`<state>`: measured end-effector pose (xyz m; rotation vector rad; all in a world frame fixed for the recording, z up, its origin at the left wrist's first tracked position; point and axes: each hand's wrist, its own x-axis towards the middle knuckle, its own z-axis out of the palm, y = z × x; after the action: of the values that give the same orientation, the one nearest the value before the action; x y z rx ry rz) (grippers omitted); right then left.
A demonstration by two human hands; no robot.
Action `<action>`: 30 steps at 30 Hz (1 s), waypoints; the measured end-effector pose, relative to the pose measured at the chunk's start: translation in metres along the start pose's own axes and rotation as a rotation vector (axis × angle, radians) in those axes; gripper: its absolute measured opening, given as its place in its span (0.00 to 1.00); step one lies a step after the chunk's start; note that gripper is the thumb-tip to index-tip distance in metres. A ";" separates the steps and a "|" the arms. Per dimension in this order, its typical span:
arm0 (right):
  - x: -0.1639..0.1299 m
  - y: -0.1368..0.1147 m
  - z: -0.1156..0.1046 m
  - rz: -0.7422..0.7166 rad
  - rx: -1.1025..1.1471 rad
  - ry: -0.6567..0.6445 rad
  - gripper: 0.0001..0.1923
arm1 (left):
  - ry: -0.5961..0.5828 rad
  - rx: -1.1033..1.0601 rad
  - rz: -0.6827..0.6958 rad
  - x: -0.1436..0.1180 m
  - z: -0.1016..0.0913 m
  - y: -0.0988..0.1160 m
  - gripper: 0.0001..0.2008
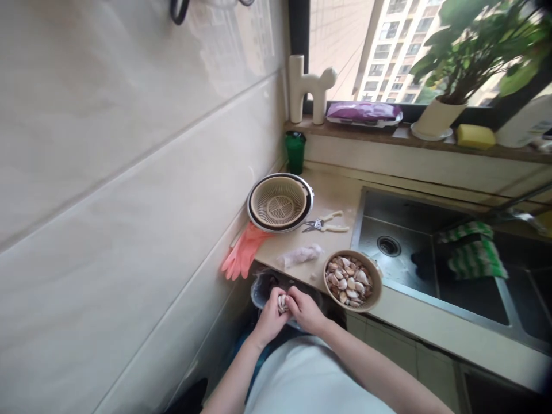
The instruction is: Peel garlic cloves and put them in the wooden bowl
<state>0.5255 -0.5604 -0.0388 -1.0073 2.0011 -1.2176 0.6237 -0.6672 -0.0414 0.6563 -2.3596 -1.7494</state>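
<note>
Between my two hands is a garlic bulb (282, 303), held over a bin (260, 290) with a plastic liner. My left hand (271, 317) is closed around the bulb's left side. From the right, the fingers of my right hand (304, 310) press against the same bulb; its underside is hidden by my hands. A beige bowl (378, 290) full of loose garlic cloves (348, 280) stands on the counter's front edge, right of my hands. Just beyond my hands lies a rolled, whitish plastic bag (301, 255).
Scissors (325, 223) with cream handles lie beside a beige colander (279, 201) nested in a larger basin. Pink rubber gloves (245, 253) drape over the counter edge. At right is a steel sink (383, 264) with a green striped cloth (476, 256). A green cup (295, 152) stands in the corner.
</note>
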 end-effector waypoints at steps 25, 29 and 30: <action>-0.030 0.014 -0.127 0.158 0.129 0.320 0.13 | -0.095 -0.217 -0.050 0.058 0.085 0.089 0.20; -0.028 0.007 -0.133 -0.014 0.011 0.120 0.08 | -0.071 -0.186 -0.008 0.056 0.087 0.086 0.15; -0.028 0.007 -0.133 -0.041 -0.001 0.080 0.08 | -0.085 -0.184 0.002 0.056 0.087 0.086 0.15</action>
<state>0.4342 -0.4734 0.0127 -1.0197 2.0516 -1.2975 0.5199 -0.5938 0.0030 0.5628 -2.2134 -1.9998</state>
